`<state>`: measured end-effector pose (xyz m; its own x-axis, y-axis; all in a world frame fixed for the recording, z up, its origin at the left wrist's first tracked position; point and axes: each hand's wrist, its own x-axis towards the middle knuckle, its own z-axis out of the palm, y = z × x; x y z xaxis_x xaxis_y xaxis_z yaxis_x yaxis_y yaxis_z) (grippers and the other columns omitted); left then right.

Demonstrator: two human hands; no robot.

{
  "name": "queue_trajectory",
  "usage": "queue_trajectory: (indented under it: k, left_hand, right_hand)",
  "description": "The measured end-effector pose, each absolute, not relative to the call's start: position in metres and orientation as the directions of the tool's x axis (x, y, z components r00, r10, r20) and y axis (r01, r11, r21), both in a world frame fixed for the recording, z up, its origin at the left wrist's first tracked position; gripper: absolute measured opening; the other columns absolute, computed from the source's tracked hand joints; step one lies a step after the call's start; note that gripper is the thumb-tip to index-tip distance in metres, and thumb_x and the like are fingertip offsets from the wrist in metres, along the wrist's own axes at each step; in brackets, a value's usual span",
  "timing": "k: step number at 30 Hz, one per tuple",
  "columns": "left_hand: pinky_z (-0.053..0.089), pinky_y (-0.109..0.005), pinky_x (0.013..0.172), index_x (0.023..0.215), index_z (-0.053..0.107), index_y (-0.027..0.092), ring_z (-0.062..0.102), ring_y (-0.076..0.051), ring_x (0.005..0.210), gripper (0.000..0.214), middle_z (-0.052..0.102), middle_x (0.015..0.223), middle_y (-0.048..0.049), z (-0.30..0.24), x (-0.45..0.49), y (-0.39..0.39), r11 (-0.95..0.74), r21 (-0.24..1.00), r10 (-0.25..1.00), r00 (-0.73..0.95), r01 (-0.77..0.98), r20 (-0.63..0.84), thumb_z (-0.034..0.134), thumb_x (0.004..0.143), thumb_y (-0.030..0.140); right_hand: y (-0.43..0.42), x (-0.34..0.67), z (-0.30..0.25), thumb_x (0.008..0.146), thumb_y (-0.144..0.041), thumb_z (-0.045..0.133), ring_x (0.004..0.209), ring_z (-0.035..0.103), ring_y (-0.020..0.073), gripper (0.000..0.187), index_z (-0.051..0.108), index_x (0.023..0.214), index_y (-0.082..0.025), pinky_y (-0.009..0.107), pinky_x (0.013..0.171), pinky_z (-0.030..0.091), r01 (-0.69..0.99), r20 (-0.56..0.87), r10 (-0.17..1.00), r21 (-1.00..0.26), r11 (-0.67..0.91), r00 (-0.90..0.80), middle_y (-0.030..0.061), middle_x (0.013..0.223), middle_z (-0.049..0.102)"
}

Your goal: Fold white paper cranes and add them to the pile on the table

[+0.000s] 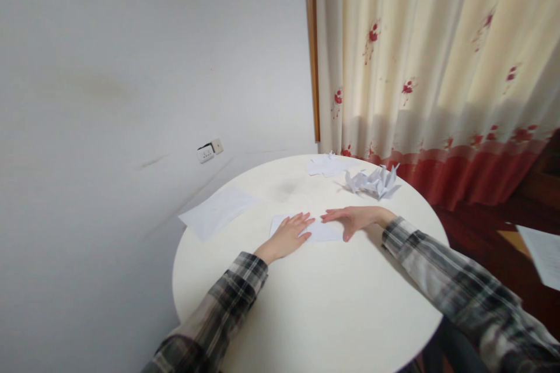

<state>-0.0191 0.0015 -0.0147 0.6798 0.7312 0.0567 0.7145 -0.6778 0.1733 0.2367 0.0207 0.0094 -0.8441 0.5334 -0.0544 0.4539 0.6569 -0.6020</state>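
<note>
A folded white sheet of paper (321, 231) lies flat near the middle of the round white table (315, 303). My left hand (289, 234) rests flat on its left part, fingers stretched out. My right hand (352, 218) lies flat across its right part, fingers extended and pointing left. The fingertips of both hands almost meet over the paper. Both arms wear plaid sleeves.
A larger white sheet (217, 211) hangs over the table's left edge. Several folded paper shapes (374, 182) and a crumpled sheet (326, 165) sit at the far side. A floral curtain (433, 70) hangs behind, a wall socket (209, 150) at left, and papers (542, 253) at right.
</note>
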Motion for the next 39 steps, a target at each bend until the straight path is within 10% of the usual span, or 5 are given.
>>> queue_trajectory:
  k: [39]
  left_hand:
    - [0.015,-0.043,0.1,0.118,0.043,0.032,0.02,-0.02,0.125,0.039,0.025,0.137,-0.0044,-0.011,-0.014,-0.001,-0.653,0.17,0.757,0.647,0.738,0.097,0.028,0.085,0.043]
  right_hand:
    - [0.019,0.195,-0.02,0.084,-0.052,0.025,0.118,0.032,0.022,0.049,0.045,0.12,-0.026,0.039,0.098,0.022,0.646,0.281,0.696,-0.259,0.718,-0.661,0.0054,0.128,0.039]
